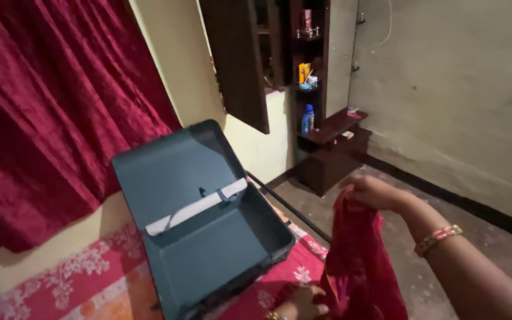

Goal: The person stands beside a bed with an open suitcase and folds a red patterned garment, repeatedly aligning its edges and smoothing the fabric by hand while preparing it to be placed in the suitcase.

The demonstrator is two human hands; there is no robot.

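A dark teal hard-shell suitcase (208,237) lies open on a bed with a pink and white flowered bedsheet (72,278), its lid propped against the wall; its smooth tray is bare, with a white strap (200,206) across the lid. Just to its right, the right hand (370,191) pinches the top of a soft red cloth (360,266) that hangs in folds, while the left hand (303,302) closes on the cloth's lower edge. A heavy crimson curtain (54,106) hangs behind, and a dark wooden shelf (330,127) holds small bottles.
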